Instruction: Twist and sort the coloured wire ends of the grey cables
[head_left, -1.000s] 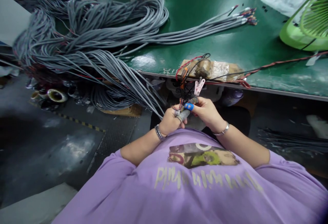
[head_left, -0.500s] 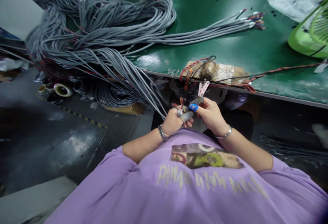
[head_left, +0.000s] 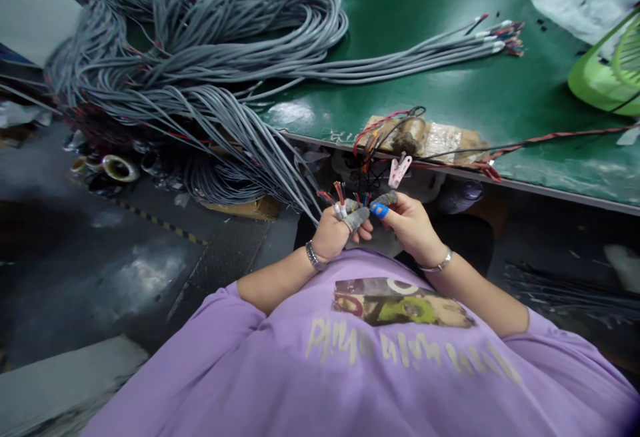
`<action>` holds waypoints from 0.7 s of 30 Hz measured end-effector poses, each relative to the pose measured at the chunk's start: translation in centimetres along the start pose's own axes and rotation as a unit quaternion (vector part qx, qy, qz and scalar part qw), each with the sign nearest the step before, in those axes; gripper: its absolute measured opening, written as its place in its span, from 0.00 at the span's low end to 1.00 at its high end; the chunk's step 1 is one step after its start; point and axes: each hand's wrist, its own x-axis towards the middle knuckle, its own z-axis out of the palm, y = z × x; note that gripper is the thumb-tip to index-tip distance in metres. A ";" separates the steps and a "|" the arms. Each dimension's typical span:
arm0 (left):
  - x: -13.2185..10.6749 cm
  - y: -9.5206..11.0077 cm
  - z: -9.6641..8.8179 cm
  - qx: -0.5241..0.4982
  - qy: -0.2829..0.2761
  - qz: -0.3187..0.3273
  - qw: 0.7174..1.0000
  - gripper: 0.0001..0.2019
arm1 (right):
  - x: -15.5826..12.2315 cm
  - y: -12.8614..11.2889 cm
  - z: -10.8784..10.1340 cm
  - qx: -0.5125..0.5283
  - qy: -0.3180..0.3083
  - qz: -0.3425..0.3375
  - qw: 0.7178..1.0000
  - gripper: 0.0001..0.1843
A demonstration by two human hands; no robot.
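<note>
My left hand (head_left: 334, 232) is closed around the end of a grey cable (head_left: 280, 177), whose stripped coloured wire ends (head_left: 340, 194) fan out above my fist. My right hand (head_left: 411, 225) sits close beside it, fingers curled, with a blue finger cot (head_left: 379, 210) on one fingertip and grey tape on others, pinching at those wire tips. Both hands hover just below the edge of the green bench (head_left: 450, 90), in front of my purple shirt. A pink clip (head_left: 399, 170) hangs just above my right hand.
A big heap of grey cables (head_left: 200, 43) spills over the bench's left end toward the floor. A bundle with coloured ends (head_left: 505, 29) lies across the bench. A taped brown block with red and black wires (head_left: 420, 135) sits at the bench edge. A green fan (head_left: 607, 67) stands far right. Tape rolls (head_left: 119, 168) lie low at the left.
The wire ends in my left hand have spread apart and now stick up more clearly. My right fingertips have shifted slightly on them. The view has drifted a little.
</note>
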 end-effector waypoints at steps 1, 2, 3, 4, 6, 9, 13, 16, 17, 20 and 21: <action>0.1 -0.1 0.0 -0.006 0.013 0.011 1.000 0.20 | -0.1 0.1 0.0 0.000 0.006 -0.002 1.000 0.22; 0.1 -0.1 0.1 -0.011 0.026 0.019 0.999 0.20 | -0.3 0.2 0.0 -0.001 0.009 -0.003 1.000 0.21; 0.1 -0.1 0.1 -0.016 0.037 0.024 0.999 0.20 | -0.4 0.3 0.0 -0.003 0.009 -0.005 1.000 0.21; 0.1 0.0 0.2 -0.021 0.046 0.028 0.998 0.20 | -0.5 0.3 -0.1 -0.007 0.005 -0.007 1.000 0.21; 0.1 0.1 0.2 -0.027 0.051 0.026 0.998 0.20 | -0.5 0.3 -0.2 -0.014 -0.008 -0.015 1.000 0.20; -0.1 0.4 0.2 -0.026 0.036 0.006 0.999 0.20 | -0.1 -0.1 -0.4 -0.025 -0.024 -0.025 0.999 0.20; -0.3 0.5 0.2 -0.028 0.006 -0.011 1.000 0.19 | 0.7 -0.9 0.1 -0.029 -0.055 -0.020 0.998 0.23; -0.4 0.3 0.2 -0.025 0.008 -0.019 0.999 0.18 | 1.1 -1.1 0.8 -0.033 -0.068 -0.010 0.997 0.22; -0.4 0.3 0.2 -0.021 0.013 -0.024 0.999 0.18 | 1.2 -1.2 0.9 -0.036 -0.068 -0.007 0.997 0.22; -0.4 0.1 0.3 -0.009 0.028 -0.033 0.999 0.18 | 1.2 -1.2 1.2 -0.040 -0.061 0.001 0.997 0.22; -0.4 0.1 0.3 -0.005 0.030 -0.034 0.999 0.18 | 1.1 -1.1 1.3 -0.039 -0.058 0.004 0.998 0.21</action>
